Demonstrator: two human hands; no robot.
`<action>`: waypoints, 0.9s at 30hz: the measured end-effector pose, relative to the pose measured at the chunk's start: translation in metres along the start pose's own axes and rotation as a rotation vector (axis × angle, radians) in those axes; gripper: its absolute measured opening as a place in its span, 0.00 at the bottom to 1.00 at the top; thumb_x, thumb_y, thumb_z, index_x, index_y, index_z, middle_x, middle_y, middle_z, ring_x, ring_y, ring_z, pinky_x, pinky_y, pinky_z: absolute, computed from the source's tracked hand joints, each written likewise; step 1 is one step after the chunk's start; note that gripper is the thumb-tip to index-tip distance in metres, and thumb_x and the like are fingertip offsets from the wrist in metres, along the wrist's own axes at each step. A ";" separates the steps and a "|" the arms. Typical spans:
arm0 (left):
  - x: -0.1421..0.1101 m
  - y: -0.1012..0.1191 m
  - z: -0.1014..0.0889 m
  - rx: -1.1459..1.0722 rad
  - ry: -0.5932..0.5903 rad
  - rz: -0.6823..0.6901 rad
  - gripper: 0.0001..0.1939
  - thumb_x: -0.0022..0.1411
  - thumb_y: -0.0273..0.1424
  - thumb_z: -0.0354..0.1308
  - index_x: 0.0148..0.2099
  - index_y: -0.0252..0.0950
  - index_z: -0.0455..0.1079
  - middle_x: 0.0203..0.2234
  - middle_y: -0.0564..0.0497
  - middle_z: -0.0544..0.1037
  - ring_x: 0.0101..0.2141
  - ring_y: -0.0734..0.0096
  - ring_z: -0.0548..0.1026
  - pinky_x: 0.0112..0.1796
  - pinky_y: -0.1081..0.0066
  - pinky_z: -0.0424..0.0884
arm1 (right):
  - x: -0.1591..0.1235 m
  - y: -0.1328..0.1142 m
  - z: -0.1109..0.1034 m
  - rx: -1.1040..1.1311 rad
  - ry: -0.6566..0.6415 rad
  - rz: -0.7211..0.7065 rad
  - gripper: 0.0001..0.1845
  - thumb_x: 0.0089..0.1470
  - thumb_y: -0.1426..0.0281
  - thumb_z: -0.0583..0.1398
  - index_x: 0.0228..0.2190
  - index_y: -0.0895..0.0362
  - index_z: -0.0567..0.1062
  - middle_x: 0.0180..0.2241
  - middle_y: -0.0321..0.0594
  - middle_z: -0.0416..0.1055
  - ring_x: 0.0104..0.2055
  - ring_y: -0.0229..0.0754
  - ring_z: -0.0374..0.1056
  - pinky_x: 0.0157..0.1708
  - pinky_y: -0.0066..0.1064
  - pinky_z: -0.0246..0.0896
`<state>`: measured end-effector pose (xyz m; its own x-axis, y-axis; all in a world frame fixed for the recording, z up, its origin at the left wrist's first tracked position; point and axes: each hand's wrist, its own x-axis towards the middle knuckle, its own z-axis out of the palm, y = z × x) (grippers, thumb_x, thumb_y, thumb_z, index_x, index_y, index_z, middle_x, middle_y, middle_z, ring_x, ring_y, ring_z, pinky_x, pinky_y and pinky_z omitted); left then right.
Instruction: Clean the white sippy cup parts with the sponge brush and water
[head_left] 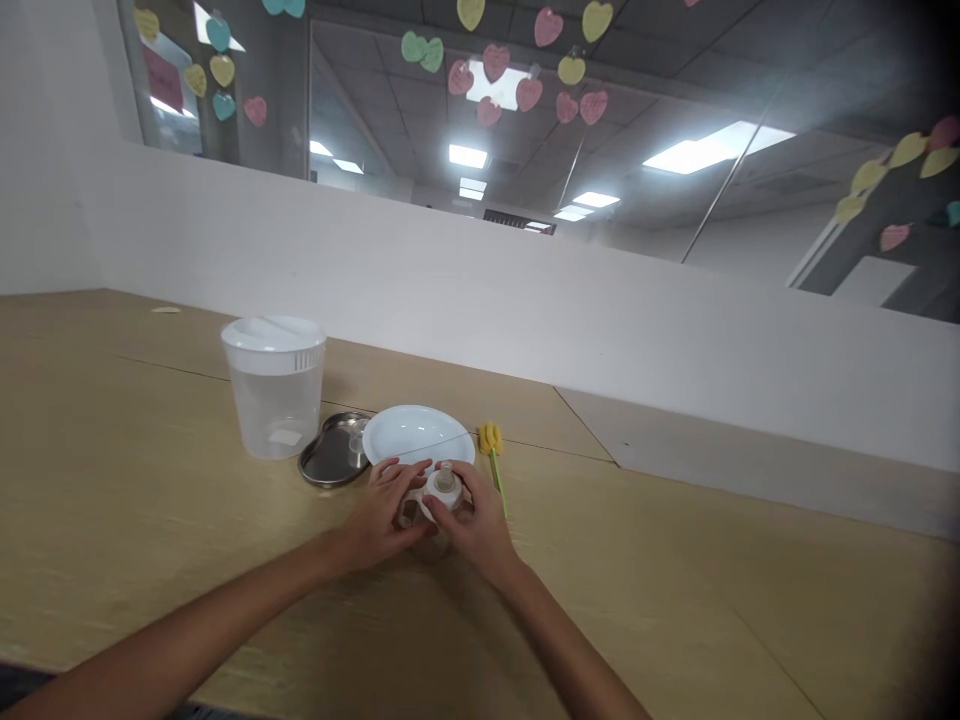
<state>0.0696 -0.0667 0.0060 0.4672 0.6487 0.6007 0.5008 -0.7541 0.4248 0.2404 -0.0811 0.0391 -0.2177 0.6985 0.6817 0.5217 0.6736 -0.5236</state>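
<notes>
Between my hands, in front of the plate, is a baby bottle [444, 490] with a clear teat, a white collar and a side handle. My right hand [480, 520] grips the white collar, thumb at the front and fingers behind. On the other side, my left hand [386, 510] wraps the bottle's body and handle, hiding much of it. Directly behind them lies a white oval plate [416, 430]. A shiny metal kidney-shaped tray [330, 462] sits left of the plate, with a small clear item [358, 437] at its right end.
A translucent bucket [274, 400] with a white lid stands at the left. Right of the plate lies a brush-like stick [491, 440] with a yellow head and green handle. The wooden table [675, 580] meets a white wall [480, 290] under windows dotted with paper hearts.
</notes>
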 end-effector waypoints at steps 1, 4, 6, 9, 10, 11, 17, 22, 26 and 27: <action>0.000 0.000 0.001 0.001 -0.001 0.004 0.32 0.59 0.39 0.55 0.62 0.39 0.51 0.52 0.42 0.70 0.50 0.57 0.69 0.56 0.51 0.54 | -0.002 0.000 -0.001 0.006 -0.004 0.015 0.16 0.50 0.65 0.60 0.42 0.55 0.70 0.39 0.45 0.74 0.41 0.45 0.71 0.41 0.37 0.67; -0.002 -0.002 0.004 -0.009 0.013 0.006 0.32 0.58 0.39 0.56 0.61 0.39 0.51 0.52 0.43 0.70 0.49 0.58 0.70 0.56 0.52 0.55 | -0.007 0.002 -0.004 0.023 -0.031 0.031 0.17 0.52 0.64 0.58 0.44 0.55 0.69 0.42 0.47 0.74 0.43 0.47 0.71 0.43 0.40 0.67; -0.003 -0.003 0.006 -0.030 0.035 -0.004 0.34 0.57 0.38 0.56 0.62 0.39 0.48 0.51 0.43 0.71 0.49 0.58 0.70 0.56 0.52 0.54 | -0.010 0.004 -0.006 0.055 -0.058 -0.002 0.18 0.55 0.62 0.55 0.47 0.55 0.68 0.45 0.49 0.72 0.46 0.48 0.70 0.45 0.42 0.66; -0.004 -0.004 0.010 -0.060 0.063 -0.030 0.36 0.56 0.38 0.57 0.62 0.38 0.46 0.48 0.44 0.73 0.50 0.58 0.69 0.57 0.50 0.52 | -0.017 0.009 -0.007 0.096 -0.034 -0.076 0.19 0.59 0.62 0.51 0.50 0.55 0.66 0.48 0.50 0.70 0.50 0.49 0.68 0.47 0.43 0.64; -0.004 -0.004 0.011 -0.066 0.068 -0.040 0.35 0.56 0.38 0.58 0.61 0.38 0.46 0.47 0.44 0.74 0.50 0.58 0.70 0.57 0.50 0.51 | -0.020 0.011 -0.007 0.096 0.004 -0.078 0.19 0.59 0.62 0.49 0.50 0.55 0.66 0.48 0.50 0.70 0.50 0.49 0.67 0.47 0.43 0.64; -0.004 -0.004 0.012 -0.067 0.076 -0.048 0.35 0.55 0.38 0.58 0.60 0.38 0.48 0.46 0.44 0.74 0.49 0.58 0.70 0.57 0.50 0.51 | -0.022 0.013 -0.006 0.089 0.050 -0.067 0.19 0.60 0.63 0.49 0.49 0.55 0.66 0.47 0.50 0.70 0.49 0.49 0.68 0.46 0.44 0.65; -0.004 -0.007 0.009 -0.007 0.133 -0.038 0.24 0.51 0.39 0.59 0.49 0.36 0.61 0.45 0.42 0.72 0.48 0.54 0.69 0.51 0.52 0.62 | -0.025 0.012 -0.006 -0.085 0.191 -0.224 0.09 0.55 0.72 0.52 0.38 0.54 0.69 0.36 0.44 0.71 0.38 0.46 0.68 0.37 0.42 0.64; -0.003 -0.007 0.005 0.019 0.171 0.006 0.22 0.53 0.39 0.58 0.47 0.34 0.63 0.41 0.42 0.72 0.44 0.56 0.69 0.46 0.55 0.65 | -0.023 0.007 -0.004 -0.213 0.218 -0.397 0.13 0.49 0.76 0.55 0.39 0.55 0.69 0.37 0.45 0.70 0.40 0.47 0.67 0.42 0.46 0.64; -0.002 -0.006 0.004 0.054 0.120 0.038 0.21 0.56 0.40 0.57 0.49 0.35 0.62 0.42 0.44 0.73 0.43 0.58 0.69 0.46 0.57 0.64 | -0.029 0.003 -0.001 -0.209 0.208 -0.483 0.16 0.48 0.79 0.55 0.40 0.56 0.69 0.38 0.45 0.72 0.42 0.46 0.68 0.46 0.47 0.63; -0.002 -0.006 0.004 0.056 0.104 0.042 0.21 0.58 0.40 0.56 0.51 0.36 0.62 0.43 0.44 0.73 0.44 0.58 0.69 0.46 0.57 0.63 | -0.030 0.002 -0.001 -0.210 0.194 -0.502 0.16 0.48 0.80 0.55 0.40 0.57 0.69 0.39 0.46 0.72 0.43 0.46 0.68 0.46 0.47 0.64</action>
<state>0.0686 -0.0630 0.0002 0.4119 0.6001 0.6858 0.5234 -0.7718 0.3610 0.2485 -0.1009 0.0182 -0.3356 0.2354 0.9121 0.5505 0.8347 -0.0128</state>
